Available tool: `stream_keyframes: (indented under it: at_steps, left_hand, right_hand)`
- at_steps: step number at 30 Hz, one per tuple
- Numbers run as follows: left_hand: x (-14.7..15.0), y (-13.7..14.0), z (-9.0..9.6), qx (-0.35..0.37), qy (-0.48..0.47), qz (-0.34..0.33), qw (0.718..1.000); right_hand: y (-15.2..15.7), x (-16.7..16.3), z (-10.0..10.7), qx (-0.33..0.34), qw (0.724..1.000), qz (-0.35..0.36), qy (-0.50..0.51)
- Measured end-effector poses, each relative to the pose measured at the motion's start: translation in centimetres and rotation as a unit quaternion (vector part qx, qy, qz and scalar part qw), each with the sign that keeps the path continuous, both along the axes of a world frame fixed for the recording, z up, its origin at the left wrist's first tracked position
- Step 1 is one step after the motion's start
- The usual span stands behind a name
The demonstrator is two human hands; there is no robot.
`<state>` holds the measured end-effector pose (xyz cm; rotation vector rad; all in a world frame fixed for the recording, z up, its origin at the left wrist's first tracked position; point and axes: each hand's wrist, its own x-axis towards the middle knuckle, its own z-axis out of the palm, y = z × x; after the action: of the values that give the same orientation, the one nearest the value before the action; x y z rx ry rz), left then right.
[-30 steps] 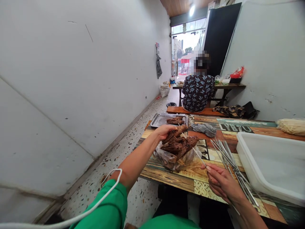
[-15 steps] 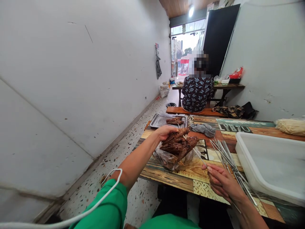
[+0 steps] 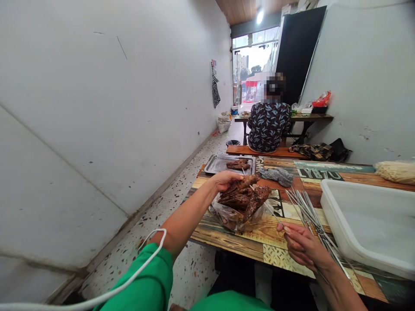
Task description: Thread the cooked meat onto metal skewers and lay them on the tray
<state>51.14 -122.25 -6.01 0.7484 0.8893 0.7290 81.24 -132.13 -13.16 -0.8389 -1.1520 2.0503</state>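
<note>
A dark brown, glossy piece of cooked meat point(image 3: 248, 181) is gripped in my left hand point(image 3: 227, 179), fingers closed on its left end. Below it, more pieces of the same meat point(image 3: 238, 201) lie in a clear plastic bag point(image 3: 227, 218) on the table. My right hand point(image 3: 303, 246) pinches a thin metal skewer point(image 3: 275, 215) that slants up and left. The skewer's far end reaches the meat at the bag's right side; whether it has pierced it I cannot tell. Several more metal skewers point(image 3: 311, 211) lie beside my right hand.
Behind the bag are a metal tray point(image 3: 214, 165) holding more meat and a grey knitted glove or cloth point(image 3: 277, 176). A white plastic tub point(image 3: 337, 224) stands at right, near bundled pale sticks point(image 3: 395, 172). Ahead, a person point(image 3: 269, 125) sits on a bench point(image 3: 236, 150), back turned.
My right hand has shifted very slightly right with the skewer. The meat at the bag's right side is turned a little. My left hand stays in place.
</note>
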Motion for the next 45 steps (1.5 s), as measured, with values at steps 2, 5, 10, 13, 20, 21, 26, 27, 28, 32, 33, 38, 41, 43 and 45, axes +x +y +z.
stream_keyframes:
  at_steps: [2, 5, 10, 13, 20, 21, 26, 27, 28, 32, 33, 38, 41, 43, 45]
  left_hand:
    - [0.0, 0.0, -0.1, -0.005, 0.006, 0.011, 1.000]
    - [0.2, -0.1, -0.1, 0.000, 0.010, 0.018, 1.000]
    - [0.4, -0.3, 0.2, 0.007, 0.011, 0.011, 1.000]
    - [0.5, -0.3, 0.2, 0.018, 0.006, 0.018, 1.000]
    - [0.6, -0.5, 0.1, 0.032, 0.018, 0.061, 0.997]
    - [0.6, -0.5, 0.1, 0.032, 0.019, 0.067, 0.997]
    - [0.6, -0.6, 0.2, 0.032, 0.016, 0.064, 0.997]
    - [0.5, -0.6, 0.2, 0.032, 0.013, 0.057, 0.998]
    - [0.5, -0.6, 0.2, 0.032, 0.008, 0.049, 0.998]
    - [0.1, -0.3, 0.1, 0.024, -0.005, 0.022, 0.999]
    - [0.1, -0.3, 0.1, 0.025, -0.006, 0.017, 1.000]
    - [0.1, -0.2, -0.1, 0.022, -0.016, -0.015, 1.000]
    - [0.3, -0.2, -0.1, 0.023, -0.011, -0.001, 1.000]
    - [0.5, -0.2, -0.2, 0.026, 0.003, 0.016, 1.000]
    - [0.7, 0.0, -0.1, 0.029, 0.013, 0.028, 0.999]
  right_hand:
    - [0.1, 0.3, -0.2, 0.001, 1.000, 0.002, 0.004]
    - [0.2, 0.5, -0.4, -0.004, 1.000, 0.001, -0.007]
    - [0.2, 0.3, -0.6, -0.006, 1.000, -0.012, -0.010]
    - [0.0, -0.1, -0.1, -0.010, 1.000, -0.016, -0.012]
    - [-0.8, -1.0, 1.0, 0.002, 0.999, -0.021, -0.047]
    - [-0.8, -1.0, 1.0, 0.002, 0.998, -0.027, -0.049]
    - [-0.9, -0.9, 0.5, -0.012, 0.999, -0.037, -0.023]
    - [-0.8, -0.9, 0.4, -0.017, 0.999, -0.034, -0.007]
    - [-0.7, -0.8, 0.3, -0.024, 0.999, -0.027, 0.010]
    - [-0.2, -0.5, -0.2, -0.045, 0.998, 0.004, 0.048]
    - [-0.1, -0.4, -0.3, -0.040, 0.998, 0.005, 0.042]
    - [0.0, 0.2, -0.3, 0.012, 0.999, -0.013, -0.044]
    - [-0.2, 0.3, 0.0, 0.019, 0.998, -0.017, -0.065]
    - [-0.2, 0.1, 0.1, 0.010, 0.999, -0.023, -0.046]
    - [-0.3, -0.2, 0.0, -0.009, 1.000, -0.022, -0.010]
